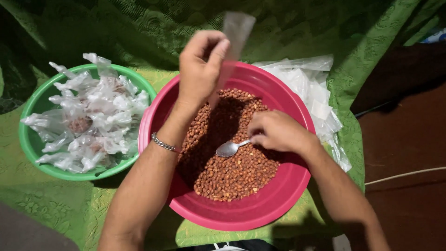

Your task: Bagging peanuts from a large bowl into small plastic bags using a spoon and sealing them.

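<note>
pink bowl [278, 204] rim near, spoon [228, 148] in right hand [276, 131]

At the left of view, a round green bowl [32, 144], heaped with small clear bags [93, 116] knotted shut, some showing a reddish-brown filling. Under the green bowl and spreading out on every side of it, a green patterned cloth [55, 204], rumpled into dark folds beyond the bowl's far rim. Well to the right of the green bowl, a loose pile of empty plastic bags [311, 93], lying on the same cloth. Farther right again from the green bowl, past the cloth's edge, a brown floor [409, 139], crossed by a thin pale cord [404, 175].
</note>
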